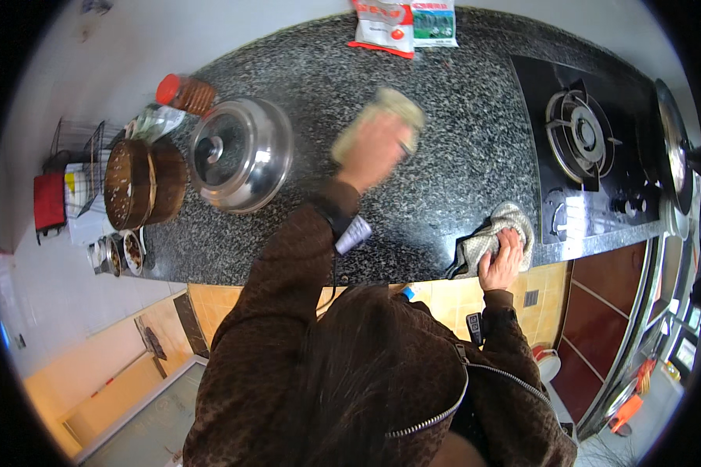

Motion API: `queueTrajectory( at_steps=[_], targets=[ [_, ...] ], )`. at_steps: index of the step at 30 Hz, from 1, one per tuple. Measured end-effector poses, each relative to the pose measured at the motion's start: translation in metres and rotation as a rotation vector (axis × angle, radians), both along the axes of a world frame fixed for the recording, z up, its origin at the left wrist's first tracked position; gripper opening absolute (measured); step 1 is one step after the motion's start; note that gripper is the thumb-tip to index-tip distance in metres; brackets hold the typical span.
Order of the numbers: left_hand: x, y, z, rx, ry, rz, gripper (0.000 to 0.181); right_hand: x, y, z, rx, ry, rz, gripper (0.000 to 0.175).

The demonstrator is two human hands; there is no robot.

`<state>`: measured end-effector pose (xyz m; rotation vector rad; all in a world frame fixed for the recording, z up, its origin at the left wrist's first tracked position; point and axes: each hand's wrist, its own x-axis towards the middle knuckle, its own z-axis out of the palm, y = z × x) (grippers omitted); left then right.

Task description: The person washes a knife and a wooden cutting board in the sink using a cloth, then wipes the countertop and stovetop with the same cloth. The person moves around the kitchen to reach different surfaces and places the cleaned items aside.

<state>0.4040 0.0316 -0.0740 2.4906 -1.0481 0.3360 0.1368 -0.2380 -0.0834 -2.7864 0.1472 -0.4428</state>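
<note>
My left hand (372, 150) lies palm down on a pale yellow cloth (400, 105), pressing it onto the speckled granite countertop (444, 117). Motion blurs both the hand and that cloth. Close to the counter's front edge, my right hand (502, 261) grips a bunched, checked grey-beige cloth (511, 222), beside the gas hob. Some dark fabric (466, 260) shows under the left side of the checked cloth. A small pale purple object (354, 234) appears at my left wrist; I cannot tell what it is.
Left of my left hand stand a domed steel lid with a glass top (242, 154), a wooden steamer (146, 184) and a red-capped jar (187, 94). Two printed packets (385, 26) lie at the back. The gas hob (584, 137) is at right, with a pan (672, 146) beyond its burner.
</note>
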Motion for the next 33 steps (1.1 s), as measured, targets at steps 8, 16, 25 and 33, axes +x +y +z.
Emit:
queueTrajectory(
  at_steps=[8, 16, 25, 33],
  targets=[
    [0.152, 0.061, -0.064, 0.27, -0.174, 0.426, 0.04, 0.002, -0.004, 0.004, 0.082, 0.0, -0.059, 0.041],
    [0.054, 0.043, -0.071, 0.233, 0.086, 0.401, 0.05, -0.005, -0.008, 0.006, 0.144, -0.034, -0.069, 0.027],
    [-0.125, -0.128, -0.042, 0.302, -0.045, 0.021, 0.05, -0.066, -0.044, 0.026, 0.713, 0.104, -0.117, 0.023],
    [-0.239, -0.185, 0.005, 0.185, 0.138, -0.509, 0.038, -0.296, -0.156, 0.053, 0.927, -0.076, -0.708, 0.03]
  ],
)
